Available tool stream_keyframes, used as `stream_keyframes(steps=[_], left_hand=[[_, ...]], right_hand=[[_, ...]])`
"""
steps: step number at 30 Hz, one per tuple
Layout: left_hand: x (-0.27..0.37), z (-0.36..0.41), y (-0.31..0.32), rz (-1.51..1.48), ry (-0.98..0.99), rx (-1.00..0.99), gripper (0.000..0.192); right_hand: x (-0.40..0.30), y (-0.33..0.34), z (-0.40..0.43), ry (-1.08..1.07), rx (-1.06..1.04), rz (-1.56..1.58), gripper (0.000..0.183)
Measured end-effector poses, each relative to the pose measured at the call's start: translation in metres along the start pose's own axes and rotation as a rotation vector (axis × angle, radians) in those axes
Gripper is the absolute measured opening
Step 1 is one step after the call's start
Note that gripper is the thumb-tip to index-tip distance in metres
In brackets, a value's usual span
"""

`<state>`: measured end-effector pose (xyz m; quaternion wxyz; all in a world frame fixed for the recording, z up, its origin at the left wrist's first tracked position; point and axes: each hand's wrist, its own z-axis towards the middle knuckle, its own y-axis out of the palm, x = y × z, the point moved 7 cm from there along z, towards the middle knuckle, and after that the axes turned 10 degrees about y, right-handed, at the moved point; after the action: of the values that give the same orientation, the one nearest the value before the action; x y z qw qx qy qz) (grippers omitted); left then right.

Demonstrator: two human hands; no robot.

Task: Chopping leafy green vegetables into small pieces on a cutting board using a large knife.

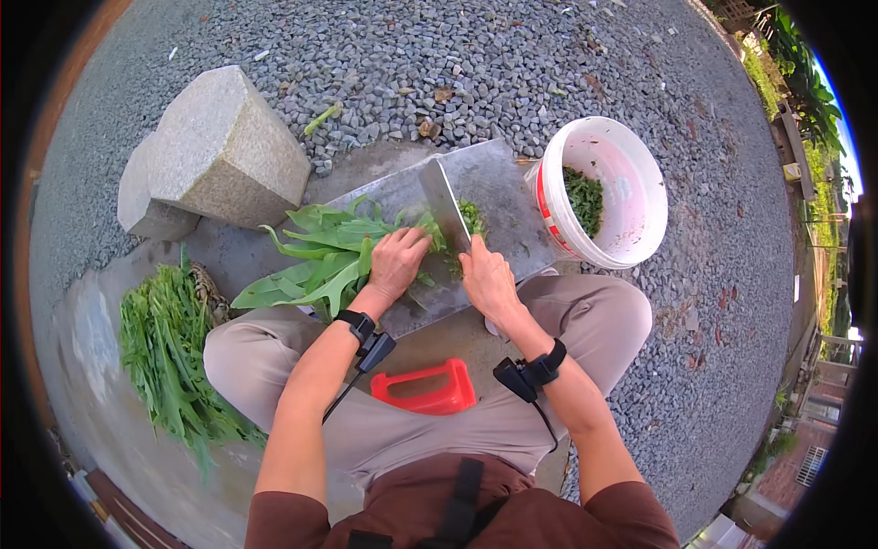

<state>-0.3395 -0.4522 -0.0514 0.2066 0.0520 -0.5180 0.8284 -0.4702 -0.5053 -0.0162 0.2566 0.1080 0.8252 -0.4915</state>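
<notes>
My left hand presses a bunch of long green leaves onto a grey stone slab. In my right hand is the handle of a broad-bladed cleaver, its blade standing across the cut end of the bunch. Chopped greens lie on the slab just right of the blade. A white plastic bucket, tilted towards me, stands off the slab's right end and holds chopped greens inside.
Two pale stone blocks stand at the upper left. A big pile of leafy greens lies on the concrete at the left, by my knee. Between my legs is a red plastic piece with a handle. Grey gravel spreads beyond the slab.
</notes>
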Motion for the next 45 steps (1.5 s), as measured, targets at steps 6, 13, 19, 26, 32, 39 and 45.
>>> stream_keyframes(steps=[6,13,19,26,32,39,45], left_hand=[[0.001,0.007,0.001,0.013,-0.023,-0.002,0.013],[0.001,0.005,-0.003,-0.038,-0.009,0.007,0.011],[0.011,0.009,-0.012,-0.099,0.136,0.005,0.021],[-0.002,0.005,0.002,-0.147,-0.015,-0.1,0.024],[-0.004,0.007,0.001,-0.157,-0.028,-0.072,0.021],[-0.003,0.006,0.003,-0.194,-0.029,-0.05,0.018],[-0.004,0.005,-0.001,-0.206,-0.044,-0.008,0.017]], right_hand=[[-0.003,0.024,0.008,0.006,-0.012,-0.064,0.019],[-0.01,0.039,0.038,-0.018,0.076,-0.021,0.017],[-0.005,0.001,0.02,-0.074,0.125,-0.02,0.018],[0.004,-0.001,-0.001,-0.071,-0.046,-0.175,0.016],[-0.003,0.012,0.008,-0.101,-0.011,-0.112,0.014],[-0.001,0.025,0.03,-0.086,0.072,-0.067,0.017],[0.0,-0.001,0.001,-0.098,0.028,-0.055,0.019]])
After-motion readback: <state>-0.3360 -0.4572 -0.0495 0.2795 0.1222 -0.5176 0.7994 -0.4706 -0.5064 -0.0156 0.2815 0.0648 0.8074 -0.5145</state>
